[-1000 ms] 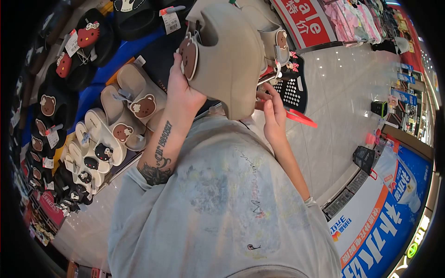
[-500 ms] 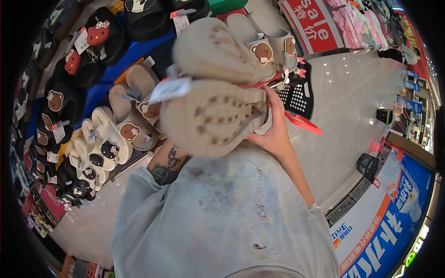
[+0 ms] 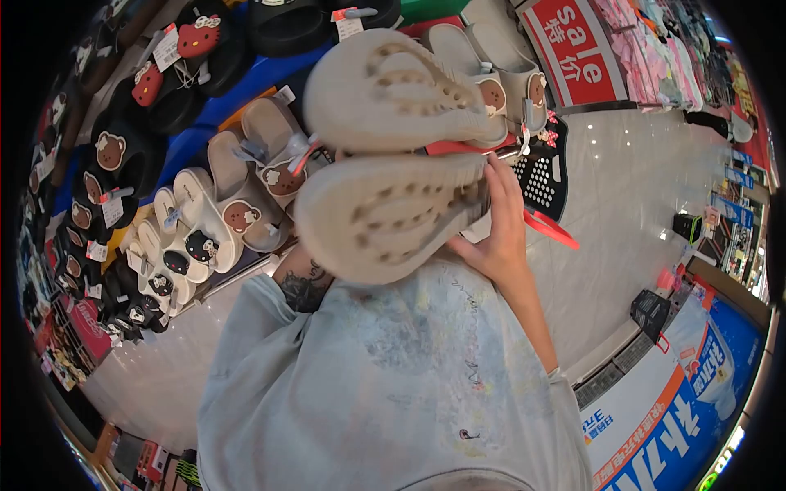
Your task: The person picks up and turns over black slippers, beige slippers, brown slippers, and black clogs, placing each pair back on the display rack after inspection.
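Observation:
A pair of beige slides is held up before me, soles toward the camera. The upper slide [image 3: 385, 90] and lower slide [image 3: 385, 217] lie edge to edge, with oval grooves and holes in the soles. My right hand [image 3: 499, 221] is closed around the narrow end of the lower slide, fingers on top and thumb beneath. Behind the lower slide my left hand is hidden; only the tattooed left forearm [image 3: 303, 282] shows. A red and grey tag fastener [image 3: 304, 155] sticks out at the left, between the two soles.
Beige bear slides [image 3: 241, 217], white slides [image 3: 196, 221] and black slides [image 3: 123, 159] fill the display at left. A red sale sign [image 3: 577, 53] stands at upper right, near hanging clothes [image 3: 655, 57]. A blue-and-white printed panel [image 3: 655, 417] is at lower right.
The soles have tilted slightly and the two slides look more level with each other. The white tag that lay over the lower sole no longer shows. The display has shifted rightward in view.

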The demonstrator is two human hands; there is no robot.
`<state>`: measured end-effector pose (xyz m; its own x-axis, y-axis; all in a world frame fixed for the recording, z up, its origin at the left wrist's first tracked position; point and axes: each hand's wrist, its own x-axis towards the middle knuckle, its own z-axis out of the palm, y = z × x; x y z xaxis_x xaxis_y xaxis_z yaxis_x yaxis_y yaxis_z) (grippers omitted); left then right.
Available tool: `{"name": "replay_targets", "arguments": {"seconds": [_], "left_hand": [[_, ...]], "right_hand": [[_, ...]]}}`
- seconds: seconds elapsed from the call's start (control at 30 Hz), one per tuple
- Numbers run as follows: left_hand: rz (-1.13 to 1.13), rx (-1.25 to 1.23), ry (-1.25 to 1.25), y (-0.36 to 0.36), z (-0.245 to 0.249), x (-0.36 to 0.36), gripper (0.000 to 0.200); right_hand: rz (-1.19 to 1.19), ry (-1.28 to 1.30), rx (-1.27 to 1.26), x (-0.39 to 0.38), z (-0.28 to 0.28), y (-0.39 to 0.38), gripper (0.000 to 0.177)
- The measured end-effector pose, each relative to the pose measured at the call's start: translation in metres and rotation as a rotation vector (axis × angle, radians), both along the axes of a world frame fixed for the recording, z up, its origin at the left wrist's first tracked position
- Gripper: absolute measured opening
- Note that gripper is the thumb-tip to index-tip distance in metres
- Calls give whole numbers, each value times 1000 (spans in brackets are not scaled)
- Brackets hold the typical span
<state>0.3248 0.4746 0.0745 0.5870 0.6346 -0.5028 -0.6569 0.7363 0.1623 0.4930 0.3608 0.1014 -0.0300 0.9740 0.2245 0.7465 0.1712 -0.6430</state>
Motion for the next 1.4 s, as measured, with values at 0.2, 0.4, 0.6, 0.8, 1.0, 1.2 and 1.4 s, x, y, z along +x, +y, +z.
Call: {"name": "replay_targets", "arguments": {"seconds": [0.2,0.4,0.6,0.8,1.0,1.2,1.4], "left_hand": [[106,-109,-85,1,2,-1,65],[-167,438,583,6,14,9,43],[-733,1174,1234,22,23,6,41],[-870,1408,1315,43,-22,-8,44],[-645,1557,1593,45,-29,-9,67],[-387,1737,1728,38,-30,-14,55],[39,1641,1837,38,-71,-12,30]], "right_hand": [[-4,258,65,6,3,0,77],[42,342,223,36,27,25,62],[252,-207,-246,15,61,86,61],[354,-408,-418,-2,-9,122,51],[403,-64,-582,8,-56,146,49],[350,-194,-504,13,-55,148,48],[338,-223,-516,12,-53,154,51]]}}
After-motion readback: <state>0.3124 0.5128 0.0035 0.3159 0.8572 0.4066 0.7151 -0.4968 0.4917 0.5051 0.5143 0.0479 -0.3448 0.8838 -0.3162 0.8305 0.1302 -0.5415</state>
